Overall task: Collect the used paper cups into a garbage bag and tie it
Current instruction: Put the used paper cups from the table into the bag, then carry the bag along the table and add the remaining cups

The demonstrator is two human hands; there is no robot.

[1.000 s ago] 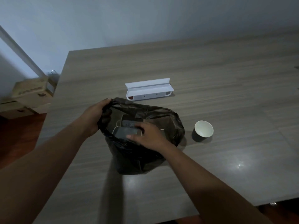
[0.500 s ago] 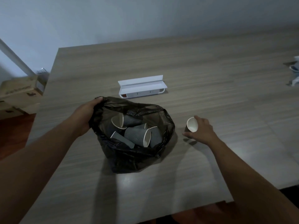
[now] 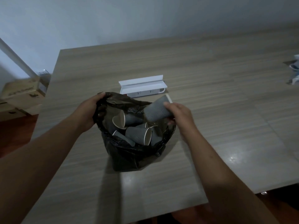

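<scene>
Right hand (image 3: 179,115) clamped on cup (image 3: 157,111) above bag (image 3: 129,152); left hand (image 3: 89,110) gripping rim. Light, crushable: grip sidewall gently. Bag limp, thin: gather at rim.

White items (image 3: 294,70) cut off at right edge, blurred.

Your left hand (image 3: 88,112) grips the rim of the black plastic garbage bag (image 3: 129,152); your right hand (image 3: 178,114) holds a grey ribbed paper cup (image 3: 157,111) tilted.

dark print on cardboard boxes (image 3: 21,92), blurred, unreadable
</scene>
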